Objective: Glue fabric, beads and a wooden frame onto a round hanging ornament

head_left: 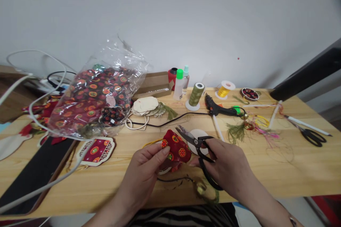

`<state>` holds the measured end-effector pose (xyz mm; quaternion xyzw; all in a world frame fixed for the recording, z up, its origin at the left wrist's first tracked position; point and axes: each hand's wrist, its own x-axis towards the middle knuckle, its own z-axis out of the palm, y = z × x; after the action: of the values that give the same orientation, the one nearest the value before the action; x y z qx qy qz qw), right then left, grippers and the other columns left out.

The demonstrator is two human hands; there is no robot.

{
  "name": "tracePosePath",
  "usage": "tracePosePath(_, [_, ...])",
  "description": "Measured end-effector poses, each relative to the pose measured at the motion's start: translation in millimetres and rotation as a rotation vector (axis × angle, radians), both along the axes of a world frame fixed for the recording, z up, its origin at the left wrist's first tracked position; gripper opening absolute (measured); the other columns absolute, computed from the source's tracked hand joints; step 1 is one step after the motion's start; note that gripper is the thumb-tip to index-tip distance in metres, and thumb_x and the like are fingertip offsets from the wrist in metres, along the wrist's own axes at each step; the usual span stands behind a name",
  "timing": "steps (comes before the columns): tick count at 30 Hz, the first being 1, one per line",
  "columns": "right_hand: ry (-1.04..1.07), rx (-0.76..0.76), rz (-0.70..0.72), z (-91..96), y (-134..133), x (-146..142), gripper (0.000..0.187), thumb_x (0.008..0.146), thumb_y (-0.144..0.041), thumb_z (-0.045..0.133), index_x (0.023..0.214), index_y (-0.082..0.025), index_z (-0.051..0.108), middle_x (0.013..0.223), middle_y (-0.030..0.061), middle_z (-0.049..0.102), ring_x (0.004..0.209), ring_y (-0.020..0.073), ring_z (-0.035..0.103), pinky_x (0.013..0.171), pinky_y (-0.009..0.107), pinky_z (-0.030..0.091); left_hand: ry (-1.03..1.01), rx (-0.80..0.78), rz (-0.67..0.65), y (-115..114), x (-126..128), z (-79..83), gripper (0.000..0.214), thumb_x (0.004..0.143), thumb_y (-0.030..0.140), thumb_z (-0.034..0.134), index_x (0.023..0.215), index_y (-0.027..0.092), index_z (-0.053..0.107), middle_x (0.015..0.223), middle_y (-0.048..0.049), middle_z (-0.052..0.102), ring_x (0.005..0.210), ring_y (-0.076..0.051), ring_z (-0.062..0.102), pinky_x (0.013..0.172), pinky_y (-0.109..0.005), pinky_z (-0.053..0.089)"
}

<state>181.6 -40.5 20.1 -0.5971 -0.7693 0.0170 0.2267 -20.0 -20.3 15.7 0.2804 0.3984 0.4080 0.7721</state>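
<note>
My left hand [151, 159] pinches the edge of a piece of red patterned fabric [179, 147] between thumb and fingers. A pale round rim shows under the cloth, partly hidden by my hand. In my right hand [226, 165] is a pair of black-handled scissors [197, 142], blades pointing up and left, just above the fabric's upper right side. Whether the blades touch the cloth I cannot tell. A white disc [196, 134] lies behind the scissors. Below the hands, a dark cord leads to a bead with an olive tassel [201, 187].
A clear plastic bag [90, 92] of patterned fabric stands at the left. Behind are bottles [179, 87], green thread [196, 94] and yellow thread [224, 90]. A black glue gun [220, 108] trails its cord across the table. Other scissors [310, 134] lie right, a maroon fabric ornament [97, 151] left.
</note>
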Motion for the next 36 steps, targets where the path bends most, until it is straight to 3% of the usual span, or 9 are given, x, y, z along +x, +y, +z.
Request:
tracePosePath(4, [0.023, 0.000, 0.009, 2.4, -3, -6, 0.015, 0.077, -0.032, 0.057, 0.075, -0.018, 0.060, 0.062, 0.0005, 0.063, 0.051, 0.0164, 0.060, 0.048, 0.026, 0.033, 0.006, 0.010, 0.016, -2, 1, 1.3, 0.021, 0.080, 0.029, 0.065, 0.093, 0.015, 0.075, 0.082, -0.0090, 0.075, 0.073, -0.019, 0.067, 0.068, -0.029, 0.051])
tracePosePath(11, [0.021, 0.063, 0.042, 3.6, -4, -11, 0.014, 0.075, -0.031, 0.058, 0.070, -0.018, 0.057, 0.058, 0.0003, 0.060, 0.048, 0.0151, 0.057, 0.047, 0.026, 0.031, 0.153, 0.079, -0.008, 0, 0, -4.6, 0.018, 0.076, 0.029, 0.070, 0.089, 0.018, 0.075, 0.075, -0.0029, 0.072, 0.066, -0.012, 0.062, 0.063, -0.020, 0.048])
tracePosePath(19, [-0.048, 0.029, 0.072, -0.2, -6, -14, 0.014, 0.070, -0.028, 0.064, 0.077, -0.018, 0.056, 0.067, 0.0024, 0.064, 0.057, 0.0189, 0.061, 0.050, 0.028, 0.033, 0.168, 0.054, -0.019, 1, -2, -2.2, 0.020, 0.075, 0.029, 0.070, 0.090, 0.018, 0.075, 0.076, -0.0046, 0.074, 0.065, -0.013, 0.063, 0.066, -0.022, 0.049])
tracePosePath(25, [-0.073, 0.034, 0.085, 1.5, -7, -16, 0.009, 0.071, -0.026, 0.059, 0.075, -0.018, 0.056, 0.067, 0.0033, 0.063, 0.059, 0.0201, 0.061, 0.050, 0.029, 0.033, 0.150, 0.090, -0.087, -1, -5, -3.0, 0.021, 0.079, 0.029, 0.064, 0.092, 0.017, 0.076, 0.081, -0.0066, 0.074, 0.072, -0.017, 0.064, 0.073, -0.027, 0.050])
tracePosePath(31, [-0.060, 0.017, 0.085, 0.7, -6, -16, 0.011, 0.072, -0.028, 0.060, 0.076, -0.018, 0.057, 0.068, 0.0031, 0.064, 0.059, 0.0202, 0.061, 0.050, 0.029, 0.033, 0.213, 0.182, -0.105, 2, -5, -4.9, 0.023, 0.082, 0.031, 0.062, 0.099, 0.022, 0.074, 0.094, -0.0037, 0.073, 0.079, -0.015, 0.062, 0.076, -0.023, 0.048])
tracePosePath(36, [-0.034, -0.016, 0.070, -2.2, -5, -15, 0.014, 0.070, -0.029, 0.063, 0.076, -0.018, 0.057, 0.069, 0.0030, 0.064, 0.060, 0.0200, 0.061, 0.051, 0.029, 0.032, 0.231, 0.128, -0.046, 3, -5, -2.4, 0.016, 0.073, 0.026, 0.072, 0.088, 0.022, 0.075, 0.082, -0.0013, 0.074, 0.071, -0.012, 0.063, 0.067, -0.018, 0.048])
